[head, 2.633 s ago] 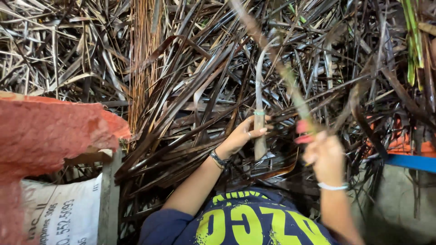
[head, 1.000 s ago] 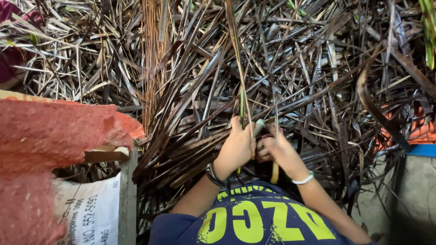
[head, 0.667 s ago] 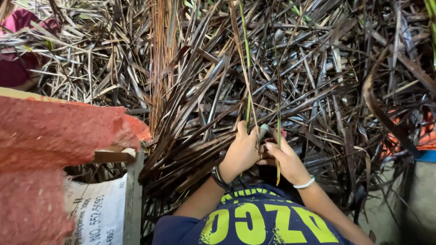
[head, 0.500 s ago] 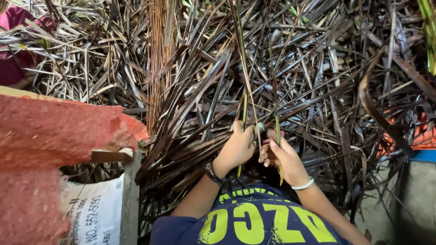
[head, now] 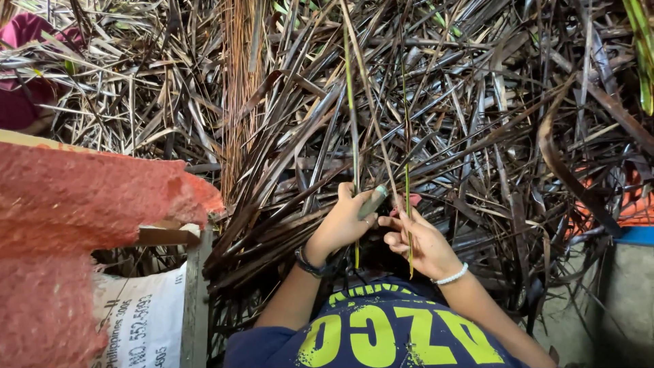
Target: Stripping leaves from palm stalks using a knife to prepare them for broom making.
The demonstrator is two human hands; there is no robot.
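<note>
Dried leaf pile (head: 477, 123), white printed sack (head: 136, 320) lower left

leaf pile (head: 477, 116): dark brown, grey, some tan
midrib strips (head: 407, 204): green-yellow
stick bundle (head: 238, 82): orange-brown
shirt (head: 381, 334): navy, yellow-green print
sack (head: 136, 327): white
slab (head: 75, 204): mottled red

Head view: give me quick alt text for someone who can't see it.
Two bare hands work close together over a heap of dry brown leaves: the left hand grips a pale tool handle and a thin green strip, the right hand pinches another strip. A red rough slab and a white sack sit at left.
</note>
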